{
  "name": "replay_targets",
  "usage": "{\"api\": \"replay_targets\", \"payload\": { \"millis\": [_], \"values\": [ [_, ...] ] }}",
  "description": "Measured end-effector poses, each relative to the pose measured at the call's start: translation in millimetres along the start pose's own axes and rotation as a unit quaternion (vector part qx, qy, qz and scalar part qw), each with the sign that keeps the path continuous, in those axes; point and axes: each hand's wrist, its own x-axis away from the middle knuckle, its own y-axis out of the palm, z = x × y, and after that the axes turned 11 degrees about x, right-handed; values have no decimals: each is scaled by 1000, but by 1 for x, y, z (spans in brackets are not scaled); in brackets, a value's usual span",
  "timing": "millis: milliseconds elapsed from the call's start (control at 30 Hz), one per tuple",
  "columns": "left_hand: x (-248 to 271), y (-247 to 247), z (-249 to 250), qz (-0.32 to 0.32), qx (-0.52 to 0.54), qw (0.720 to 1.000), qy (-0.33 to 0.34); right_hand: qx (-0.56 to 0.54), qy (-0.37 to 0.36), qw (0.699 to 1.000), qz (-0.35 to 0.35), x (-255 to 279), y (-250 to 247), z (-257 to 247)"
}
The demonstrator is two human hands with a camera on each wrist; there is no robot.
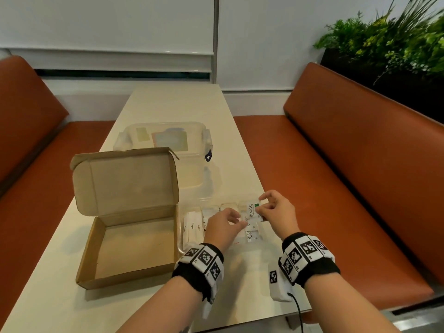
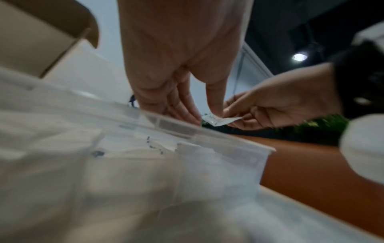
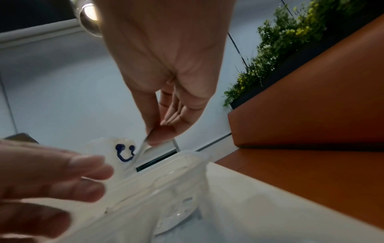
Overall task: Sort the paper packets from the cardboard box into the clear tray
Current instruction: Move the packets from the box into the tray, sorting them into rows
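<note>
The fingers of the right hand pinch a Stevia packet over the right-hand slot of the clear tray, low centre of the head view, probably to file it with its kind. The left hand hovers beside it, fingers loosely curled, holding nothing. The cardboard box at lower left on the worktop looks emptied.

From my feed: one cardboard box, lid open. One clear tray; I count four compartments across. One lidded clear tub behind the box. Three packets marked Sugar. Three Stevia packets readable. Two hands, two wristbands. Two orange benches. One planter.
</note>
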Motion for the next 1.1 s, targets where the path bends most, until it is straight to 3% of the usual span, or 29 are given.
{"api": "replay_targets", "payload": {
  "millis": [167,233,533,633,900,967,1100],
  "values": [
    [13,3,-2,-156,-173,972,37,94,-14,995,-2,-13,-2,-1],
    [16,2,-4,-177,-211,960,49,121,-17,992,-25,-17,2,-4],
    [16,0,-4,-172,-222,958,51,317,-48,938,-129,-25,35,-14],
    [16,1,-4,-169,-222,959,50,402,-66,900,-154,-26,40,-16],
    [13,-1,-4,-172,-219,959,49,600,-155,775,-124,-25,40,-14],
    [13,-1,-3,-173,-218,959,48,608,-145,769,-135,-24,38,-12],
    [13,-2,-2,-178,-219,958,47,586,-136,785,-146,-23,32,-11]
  ]
}}
